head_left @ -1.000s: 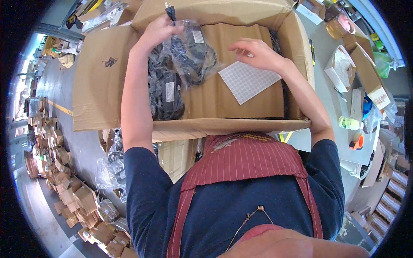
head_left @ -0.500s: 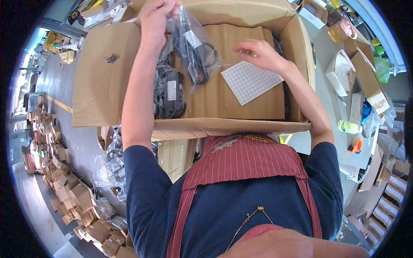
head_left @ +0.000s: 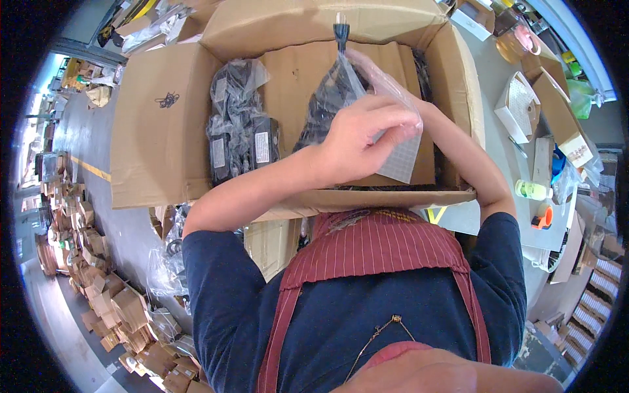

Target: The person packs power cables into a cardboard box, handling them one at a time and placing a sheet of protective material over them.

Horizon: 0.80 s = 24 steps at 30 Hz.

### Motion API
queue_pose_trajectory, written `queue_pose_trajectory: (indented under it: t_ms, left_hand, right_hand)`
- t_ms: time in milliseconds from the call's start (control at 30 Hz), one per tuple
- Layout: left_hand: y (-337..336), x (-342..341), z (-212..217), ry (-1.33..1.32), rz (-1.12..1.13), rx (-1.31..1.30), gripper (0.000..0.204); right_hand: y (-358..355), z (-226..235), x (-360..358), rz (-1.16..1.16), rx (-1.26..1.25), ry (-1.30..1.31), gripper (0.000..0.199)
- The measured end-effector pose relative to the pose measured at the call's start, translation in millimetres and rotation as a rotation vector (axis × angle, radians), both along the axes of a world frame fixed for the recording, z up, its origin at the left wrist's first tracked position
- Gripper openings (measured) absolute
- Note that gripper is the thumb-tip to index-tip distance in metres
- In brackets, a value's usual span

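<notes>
A clear plastic bag (head_left: 359, 82) with a black power cord inside hangs over the open carton. The cord's plug (head_left: 341, 31) sticks out at the top, prongs up. My left hand (head_left: 370, 134) reaches across, thumb and fingers pinched on the bag's right edge. Behind the film, my right hand (head_left: 380, 77) has its fingers closed against the bag just below the plug; its thumb is hidden. Under the bag, a white sheet of round stickers (head_left: 401, 164) lies partly covered on brown cardboard (head_left: 288, 65). Bagged black adapters (head_left: 262, 141) with white labels lie left of it.
The carton's walls (head_left: 462, 98) surround both hands, and its left flap (head_left: 157, 131) is folded out. On the grey table to the right stand a small white box (head_left: 519, 108), a bottle (head_left: 533, 190) and an orange tape roll (head_left: 542, 216). Cardboard piles (head_left: 124, 295) lie far left.
My left hand has come from the carton's upper left to the middle right, bringing the bagged cord with it. My right hand has moved up to the bag, and the plug now shows.
</notes>
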<state>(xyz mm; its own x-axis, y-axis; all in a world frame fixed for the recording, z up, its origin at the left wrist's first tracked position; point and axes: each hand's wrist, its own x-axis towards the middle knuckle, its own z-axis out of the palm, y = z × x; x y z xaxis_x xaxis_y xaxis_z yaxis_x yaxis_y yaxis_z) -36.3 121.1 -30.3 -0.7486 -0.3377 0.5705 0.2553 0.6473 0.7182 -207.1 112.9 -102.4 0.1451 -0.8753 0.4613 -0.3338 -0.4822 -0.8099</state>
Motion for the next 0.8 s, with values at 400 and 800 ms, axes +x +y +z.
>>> queue_pose_trajectory:
  t_ms: [400,800]
  left_hand:
    - [-25.9,-3.7,16.1,-0.036,0.159,-0.146,0.023]
    - [-74.2,15.1,-9.1,-0.578,0.528,-0.239,0.039]
  right_hand:
    - [2.7,-22.3,-1.9,0.135,0.268,-0.322,0.04]
    - [7.8,21.1,6.9,0.015,0.496,-0.117,0.059]
